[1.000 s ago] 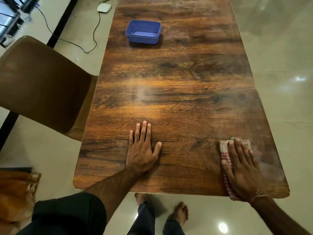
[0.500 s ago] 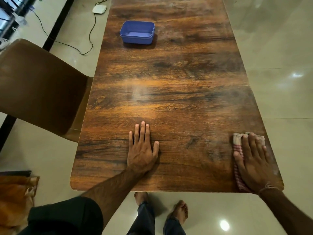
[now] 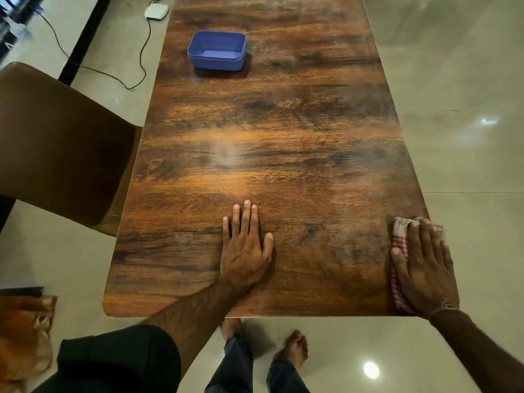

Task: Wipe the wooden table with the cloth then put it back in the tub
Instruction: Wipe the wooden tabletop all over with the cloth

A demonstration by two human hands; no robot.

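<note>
Sliding cloth (image 3: pixel 399 236) rightward, right hand (image 3: pixel 422 268) at table (image 3: pixel 283 109) edge

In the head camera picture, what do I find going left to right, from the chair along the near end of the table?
chair → left hand, flat on the table → right hand, pressing the cloth at the table's right edge.

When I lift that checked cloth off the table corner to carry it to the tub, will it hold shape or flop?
Probably floppy: the cloth lies pressed flat under the right hand, so it will likely droop once lifted. It looks thin, so likely light. It should slide easily on the glossy table; bunching it may help it fit the tub.
</note>
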